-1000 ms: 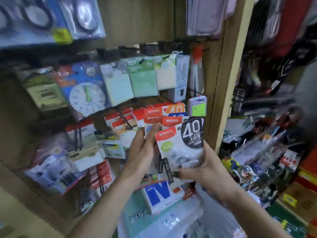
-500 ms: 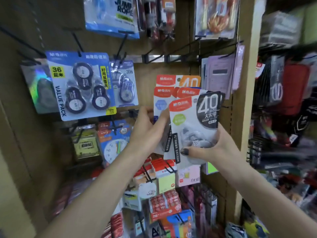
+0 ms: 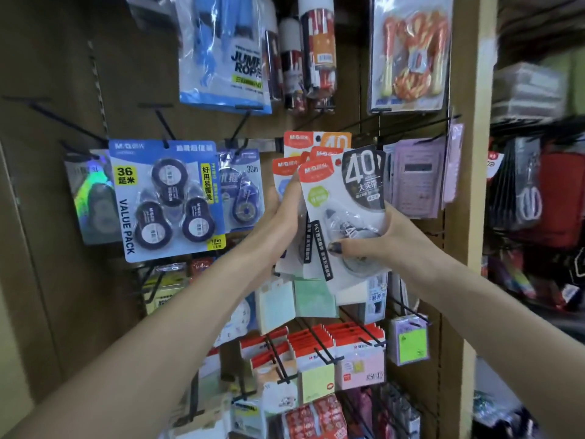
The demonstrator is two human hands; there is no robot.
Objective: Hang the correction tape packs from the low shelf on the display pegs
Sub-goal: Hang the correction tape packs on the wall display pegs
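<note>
Hanging at nine o'clock, the blue value pack [image 3: 167, 198] is sitting larger and lower in view than half a second ago. The left hand [image 3: 280, 217] is grasping several fanned correction tape packs [image 3: 286, 172] near centre. At three o'clock of it, the right hand [image 3: 380, 245] is pinching the front pack [image 3: 345, 198], thumb across its blister. Both hands are now holding the packs higher, overlapping the hanging pack [image 3: 316, 140] behind. A purple calculator [image 3: 414, 182] is hanging just beside.

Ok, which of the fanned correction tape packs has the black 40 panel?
The frontmost pack, gripped by the right hand; the rear pack shows an orange 40 corner.
</note>
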